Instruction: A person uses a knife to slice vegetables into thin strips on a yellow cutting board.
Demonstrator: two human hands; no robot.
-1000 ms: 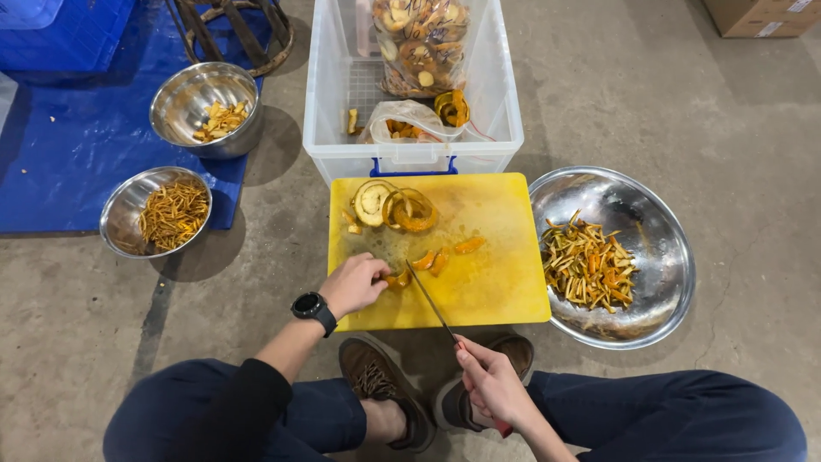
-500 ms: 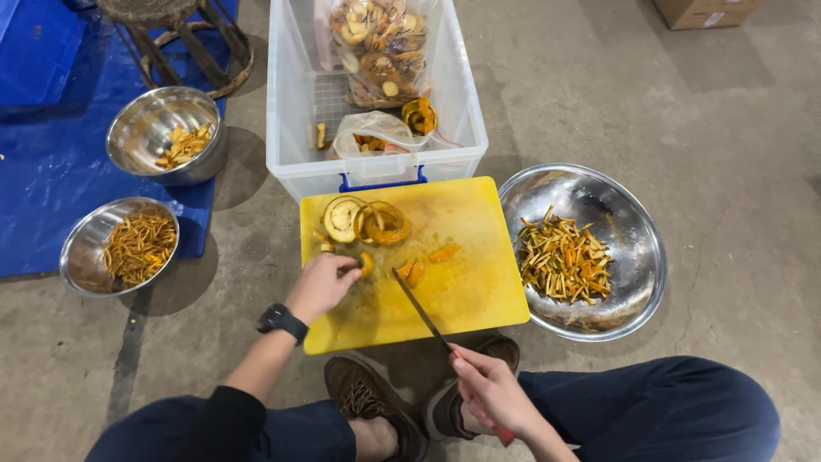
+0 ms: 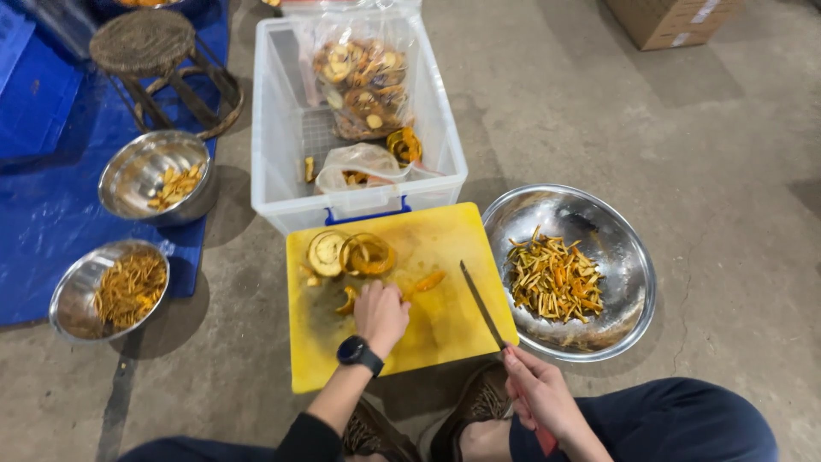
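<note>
Lifting clear of the peel, the knife [image 3: 481, 304] had drawn back toward five o'clock on the yellow cutting board [image 3: 445, 329], its blade slanting over the board's right side, where a second earlier it crossed the orange peel pieces [image 3: 425, 281]. The right hand [image 3: 539, 395] kept its fingers wrapped about the handle. The left hand [image 3: 380, 313] lay curled, fingers pressed together, on peel near the board's centre; the steel bowl [image 3: 620, 304] of cut strips sat at three o'clock.
</note>
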